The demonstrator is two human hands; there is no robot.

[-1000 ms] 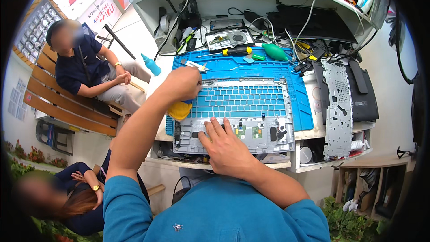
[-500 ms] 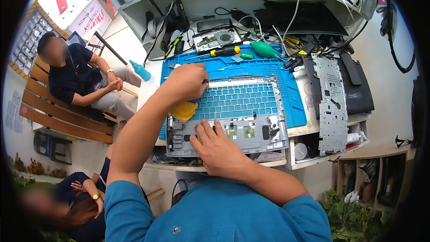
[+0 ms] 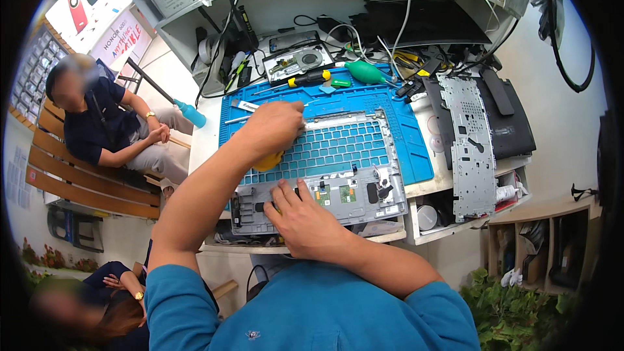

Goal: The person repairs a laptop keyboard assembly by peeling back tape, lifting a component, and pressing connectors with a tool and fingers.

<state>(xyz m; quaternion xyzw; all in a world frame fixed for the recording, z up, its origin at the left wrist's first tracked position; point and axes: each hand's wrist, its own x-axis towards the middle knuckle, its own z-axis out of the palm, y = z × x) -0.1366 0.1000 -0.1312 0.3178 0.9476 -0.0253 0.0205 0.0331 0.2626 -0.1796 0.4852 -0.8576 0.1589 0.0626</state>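
Observation:
A grey laptop top case (image 3: 302, 213) with keyboard cutouts lies inside-up on a blue repair mat (image 3: 412, 140). At its upper left edge, my left hand (image 3: 276, 129) is closed with fingers curled down; what it grips is hidden. A yellow cloth-like piece (image 3: 268, 161) shows partly from under that hand. My right hand (image 3: 307, 222) rests spread on the palm-rest part, left of small green circuit boards (image 3: 338, 195). On the mat beyond my left hand lie a white strip (image 3: 247, 105) and a thin light-coloured tool (image 3: 238, 119).
A yellow-black screwdriver (image 3: 309, 78), a green air blower (image 3: 365, 72) and a silver part with a fan (image 3: 299, 62) lie behind. A perforated metal plate (image 3: 472, 156) leans at right over an open drawer (image 3: 416, 234). Two people sit at left, one on a bench (image 3: 84, 179).
The view has shifted, moving the scene leftward. My left hand has moved slightly right and nearer over the case, covering more of the yellow piece. My right hand stays on the palm rest.

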